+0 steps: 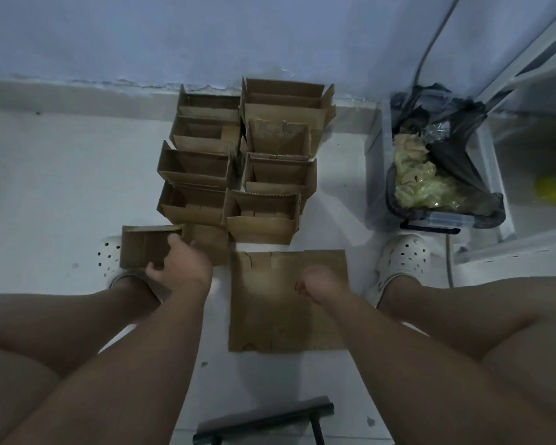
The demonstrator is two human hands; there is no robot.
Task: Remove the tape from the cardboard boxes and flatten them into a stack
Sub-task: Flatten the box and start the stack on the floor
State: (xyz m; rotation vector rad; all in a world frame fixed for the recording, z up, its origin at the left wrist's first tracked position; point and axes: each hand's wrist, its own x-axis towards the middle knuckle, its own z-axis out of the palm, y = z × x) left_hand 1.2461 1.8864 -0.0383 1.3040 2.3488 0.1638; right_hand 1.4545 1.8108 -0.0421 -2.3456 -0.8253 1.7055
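Your left hand (180,268) grips a small brown cardboard box (143,248), open brown cartons (238,162) beyond. Your right hand (321,281), grip indiscernible, over a flattened brown cardboard sheet (270,319); black-lined bin (430,221) rightward.

I see matt brown cardboard boxes (260,231) on a smooth pale floor (61,187); far right, a glossy black plastic bag (456,168).

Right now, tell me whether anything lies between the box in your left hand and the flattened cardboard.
Only bare floor separates the small box, gripped by the left hand, from the flattened cardboard. The right hand, curled, is over that sheet, where the box would land.
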